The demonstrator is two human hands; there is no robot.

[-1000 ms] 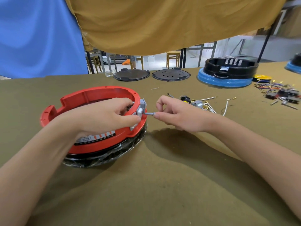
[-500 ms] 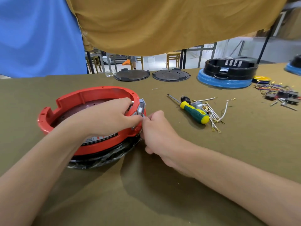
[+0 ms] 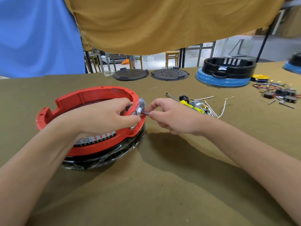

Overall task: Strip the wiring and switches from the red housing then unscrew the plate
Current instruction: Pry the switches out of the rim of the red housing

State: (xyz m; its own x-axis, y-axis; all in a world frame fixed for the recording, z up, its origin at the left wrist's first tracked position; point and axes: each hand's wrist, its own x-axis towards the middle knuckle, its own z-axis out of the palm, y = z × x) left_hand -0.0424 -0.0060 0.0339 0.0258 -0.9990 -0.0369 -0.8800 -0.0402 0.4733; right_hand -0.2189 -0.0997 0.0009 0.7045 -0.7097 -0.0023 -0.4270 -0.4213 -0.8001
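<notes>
Head view, table: olive-brown cloth covers it; blue and mustard sheets hang behind, with wooden stools and metal frames on a pale floor under their hem.
Red housing: round, open-topped, left of centre, sitting on a black base wrapped in clear film; a dark perforated plate shows inside it.
Black housing: far right, on a blue-wrapped base, open top.
Black discs: two flat ones side by side at the far edge.
Left hand: draped over the red rim, fingers curled inside, thumb pressing the grey switch set in the right wall.
Right hand: just beside the housing, thumb and forefinger pinching a small dark pin whose tip touches the switch.
Loose wiring: white wires and a green-yellow screwdriver behind the right hand; coloured wires and black switches further right.
Label: strip on the red front wall, writing unreadable.
</notes>
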